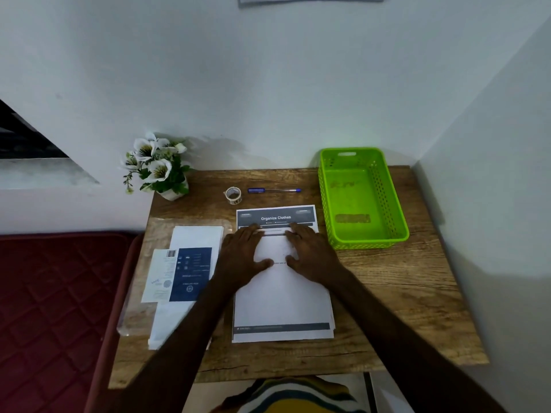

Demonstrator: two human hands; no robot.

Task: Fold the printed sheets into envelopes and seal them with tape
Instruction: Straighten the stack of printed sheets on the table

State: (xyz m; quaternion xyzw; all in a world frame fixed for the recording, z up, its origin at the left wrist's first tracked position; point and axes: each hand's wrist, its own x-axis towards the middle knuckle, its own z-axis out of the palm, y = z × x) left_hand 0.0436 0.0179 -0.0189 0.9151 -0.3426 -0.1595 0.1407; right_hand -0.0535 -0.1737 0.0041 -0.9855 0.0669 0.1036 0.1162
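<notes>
A stack of printed sheets (281,302) with a dark "Organize Clothes" header lies in the middle of the wooden table (402,308). My left hand (243,254) and my right hand (308,251) press flat on the upper half of the top sheet, fingers straight and pointing toward the header. A small roll of tape (233,195) stands behind the sheets. To the left, white envelopes (193,242) lie under a blue-and-white printed card (182,274) in a clear plastic sleeve.
A green perforated basket (362,231) stands at the right back of the table. A blue pen (274,190) lies beside the tape. A pot of white flowers (158,166) sits at the back left corner. Walls close the back and right; a red cushion (56,308) lies left.
</notes>
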